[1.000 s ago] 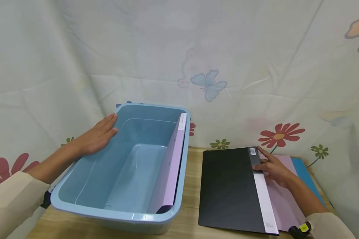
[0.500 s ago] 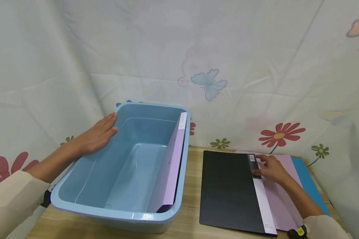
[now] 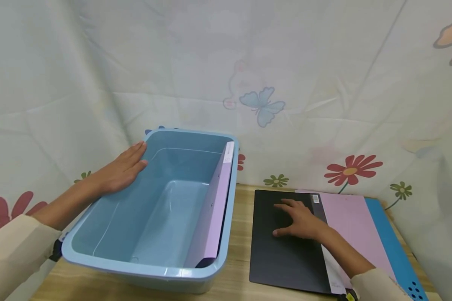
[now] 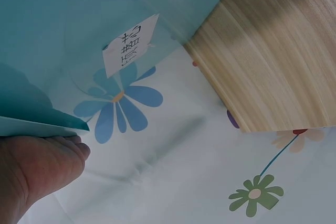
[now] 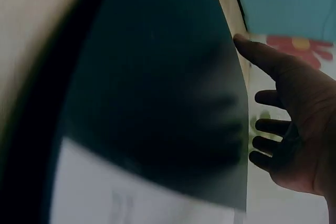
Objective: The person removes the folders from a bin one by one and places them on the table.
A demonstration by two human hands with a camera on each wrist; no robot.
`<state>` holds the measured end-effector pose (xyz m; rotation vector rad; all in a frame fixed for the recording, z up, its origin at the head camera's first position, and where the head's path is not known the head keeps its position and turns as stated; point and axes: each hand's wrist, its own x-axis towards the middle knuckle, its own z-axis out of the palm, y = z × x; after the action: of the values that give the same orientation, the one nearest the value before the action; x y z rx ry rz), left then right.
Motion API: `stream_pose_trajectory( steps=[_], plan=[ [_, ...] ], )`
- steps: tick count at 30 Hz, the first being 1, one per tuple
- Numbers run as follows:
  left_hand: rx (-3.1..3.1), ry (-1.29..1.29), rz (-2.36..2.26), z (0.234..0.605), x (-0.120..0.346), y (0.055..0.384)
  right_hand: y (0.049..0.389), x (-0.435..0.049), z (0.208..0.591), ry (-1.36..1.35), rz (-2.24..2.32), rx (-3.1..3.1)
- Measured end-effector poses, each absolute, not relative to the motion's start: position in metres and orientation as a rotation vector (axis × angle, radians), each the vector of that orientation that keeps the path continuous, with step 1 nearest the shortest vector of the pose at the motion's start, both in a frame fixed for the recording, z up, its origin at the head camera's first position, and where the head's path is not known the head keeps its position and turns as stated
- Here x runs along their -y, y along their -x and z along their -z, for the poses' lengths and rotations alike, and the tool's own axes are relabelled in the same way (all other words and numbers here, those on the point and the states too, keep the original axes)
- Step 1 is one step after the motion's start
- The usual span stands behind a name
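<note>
My left hand (image 3: 122, 171) rests with straight fingers on the left rim of a light blue plastic tub (image 3: 135, 267). In the left wrist view the same hand (image 4: 44, 166) lies along the tub's edge. Inside the tub, a lilac file folder (image 3: 216, 213) with a white spine label leans against the right wall. My right hand (image 3: 299, 219) is spread over a black file folder (image 3: 278, 259) lying flat, and holds nothing. In the right wrist view its fingers stand apart beside the folder's edge. Under the black folder lies another lilac folder (image 3: 348, 217), its right part showing.
A blue folder (image 3: 393, 246) sticks out beneath the lilac one at the right. Everything stands on a wooden table (image 3: 241, 234), backed by a pale curtain (image 3: 196, 83) with printed flowers and butterflies. A white label (image 4: 130, 45) with handwriting is on the tub's outside.
My right hand has let go of the black folder's spine edge and moved left over its cover. The folder's lifted edge has come down. The left hand stays on the rim.
</note>
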<state>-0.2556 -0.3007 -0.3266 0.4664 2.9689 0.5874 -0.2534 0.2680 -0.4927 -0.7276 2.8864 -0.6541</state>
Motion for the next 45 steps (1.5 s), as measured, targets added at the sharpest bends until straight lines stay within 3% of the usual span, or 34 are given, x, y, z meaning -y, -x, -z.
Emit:
stream_pose_trajectory(
  steps=[5,10,14,23,45],
  plan=[
    [-2.962,-0.465,-0.597,0.327,0.302,0.255,0.237,-0.23,0.484,0.722,0.625,-2.701],
    [-2.961,-0.463,-0.603,0.329,0.303,0.256,0.238,-0.221,0.502,0.742,0.639,-2.634],
    [-2.97,-0.465,-0.595,0.328,0.302,0.256,0.242,-0.228,0.513,0.768,0.67,-2.621],
    [-2.968,-0.463,-0.596,0.327,0.301,0.256,0.238,-0.241,0.491,0.658,0.677,-2.582],
    [-2.959,-0.467,-0.604,0.325,0.301,0.255,0.243,-0.299,0.491,0.581,0.681,-2.632]
  ],
)
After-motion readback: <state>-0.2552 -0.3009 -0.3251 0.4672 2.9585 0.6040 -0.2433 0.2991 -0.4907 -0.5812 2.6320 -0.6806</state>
